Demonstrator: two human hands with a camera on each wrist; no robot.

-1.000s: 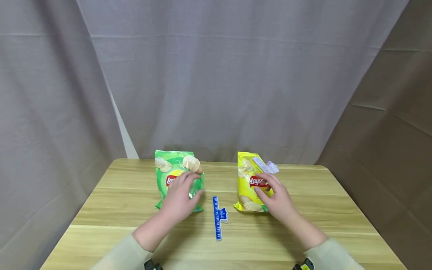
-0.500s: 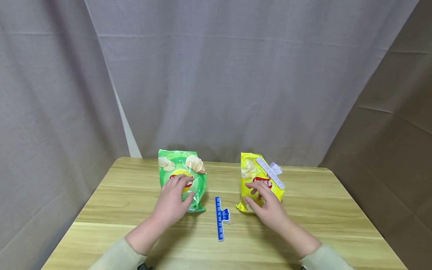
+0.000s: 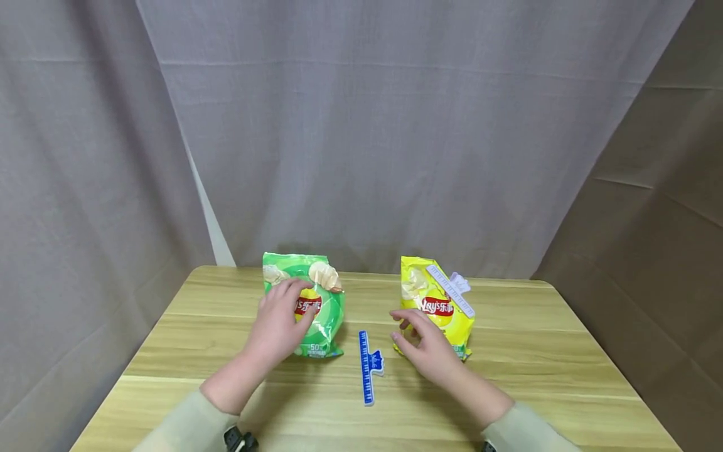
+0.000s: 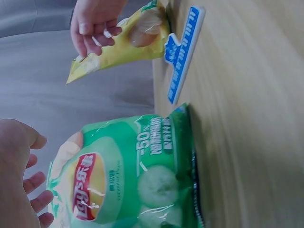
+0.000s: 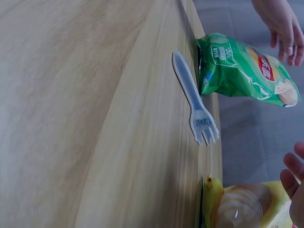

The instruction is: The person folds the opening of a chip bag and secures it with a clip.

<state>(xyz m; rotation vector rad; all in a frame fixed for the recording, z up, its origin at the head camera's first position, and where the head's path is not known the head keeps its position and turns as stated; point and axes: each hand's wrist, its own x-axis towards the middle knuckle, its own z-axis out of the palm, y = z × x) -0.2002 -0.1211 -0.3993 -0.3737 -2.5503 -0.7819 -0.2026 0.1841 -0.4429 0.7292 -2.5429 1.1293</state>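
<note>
Bags of chips are stood upright on the counter (image 3: 169,389), well apart: the green bag (image 3: 326,314) on the left, the yellow bag (image 3: 440,307) on the right, its upper right corner crossed slantwise by a pale purple clip (image 3: 450,290). Between them, a little nearer the person, a blue clip (image 3: 367,369) is laid flat. The left hand (image 3: 277,323) is held in front of the green bag, the right hand (image 3: 429,348) beside the lower left of the yellow one; the fingers of both are loosely bent, with nothing grasped, though light contact cannot be ruled out. Both bags can be judged light and soft, their glossy film slippery and the chips inside easily crushed. A hold is best taken at the flat upper edge or by the sides, with little pressure put on the puffed middle. The blue clip should be expected to be stiff and light, with a firm pinch needed at its small shaped tab, where the spring is presumably squeezed.
</note>
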